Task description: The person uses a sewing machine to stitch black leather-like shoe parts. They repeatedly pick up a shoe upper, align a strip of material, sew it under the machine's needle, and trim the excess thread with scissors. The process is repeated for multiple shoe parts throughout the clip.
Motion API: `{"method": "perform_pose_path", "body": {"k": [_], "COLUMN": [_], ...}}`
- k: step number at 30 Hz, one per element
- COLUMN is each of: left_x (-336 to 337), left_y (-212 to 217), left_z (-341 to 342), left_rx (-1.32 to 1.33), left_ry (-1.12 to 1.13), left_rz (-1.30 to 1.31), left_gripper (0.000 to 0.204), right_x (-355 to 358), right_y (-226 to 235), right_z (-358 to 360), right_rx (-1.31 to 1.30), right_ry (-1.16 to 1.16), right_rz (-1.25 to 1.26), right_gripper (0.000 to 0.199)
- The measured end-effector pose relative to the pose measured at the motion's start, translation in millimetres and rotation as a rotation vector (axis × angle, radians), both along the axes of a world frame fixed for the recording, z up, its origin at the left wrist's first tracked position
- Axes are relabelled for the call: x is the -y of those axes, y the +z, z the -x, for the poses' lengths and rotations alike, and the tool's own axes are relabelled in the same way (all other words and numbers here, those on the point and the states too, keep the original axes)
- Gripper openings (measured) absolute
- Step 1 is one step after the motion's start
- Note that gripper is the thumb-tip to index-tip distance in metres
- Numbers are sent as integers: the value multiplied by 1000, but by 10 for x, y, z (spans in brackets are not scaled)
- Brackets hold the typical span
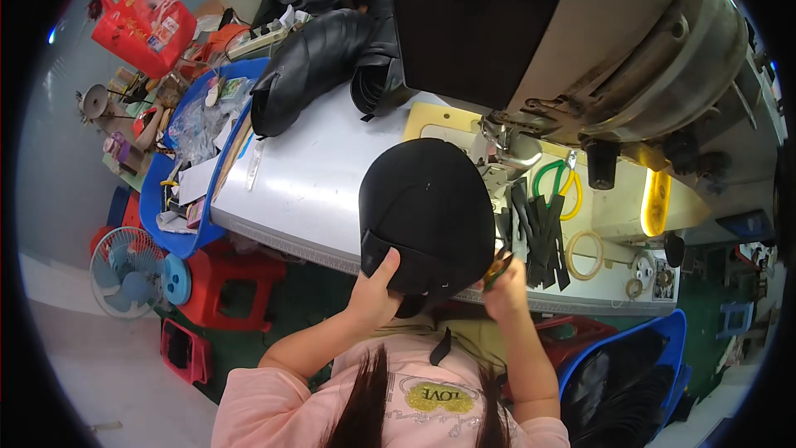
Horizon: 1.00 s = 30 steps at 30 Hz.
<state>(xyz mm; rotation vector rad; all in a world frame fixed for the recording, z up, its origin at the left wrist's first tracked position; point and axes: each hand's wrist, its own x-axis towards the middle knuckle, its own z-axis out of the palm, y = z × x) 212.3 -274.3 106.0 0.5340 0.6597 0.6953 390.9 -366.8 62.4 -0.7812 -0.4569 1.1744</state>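
A rounded black shoe upper [429, 199] hangs over the near edge of the white sewing table, below the machine's needle area. My left hand [375, 294] is closed on its lower left edge, the thumb lying over a smooth black flap. At the lower right edge of the upper, my right hand [506, 289] is closed round small thread snips [497, 269], whose blades lie close to the material. What the left fingers do beneath the upper is hidden. Just below, a short black strip [441, 347] lies against my front.
The sewing machine [634, 58] overhangs the table at upper right. Scissors with green and yellow handles [560, 187], black strips [539, 236] and a tape roll [584, 255] lie right. Black leather uppers [319, 62] stand behind. Blue bins [217, 174] [676, 348] flank the table.
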Motion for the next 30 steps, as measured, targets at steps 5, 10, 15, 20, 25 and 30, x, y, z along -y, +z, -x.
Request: {"method": "perform_pose_path", "body": {"k": [5,10,15,20,25,30], "left_x": [46,24,65,-70,-266,-388], "left_y": [-53,-250,-7,174,-189,-14], "left_z": [-103,0,371,375,30,-117], "left_rx": [6,62,-211,-423,-349,-260], "left_ry": [-25,-233,-732,111,380,108], "left_rz": [-47,172,-878,-1807,-1719,-2115], "left_gripper": [42,36,32,25,28,26], "right_x": [-41,-126,-117,-157,-154,-90], "right_y": [74,265,338,366,410,374], "right_z": [105,83,-7,-57,-15,-123], "right_rx": [27,88,115,83,77,-2], "right_ry": [11,-15,21,44,43,89], "right_rz": [4,187,230,208,175,207], "right_gripper": [52,38,46,38,39,33]}}
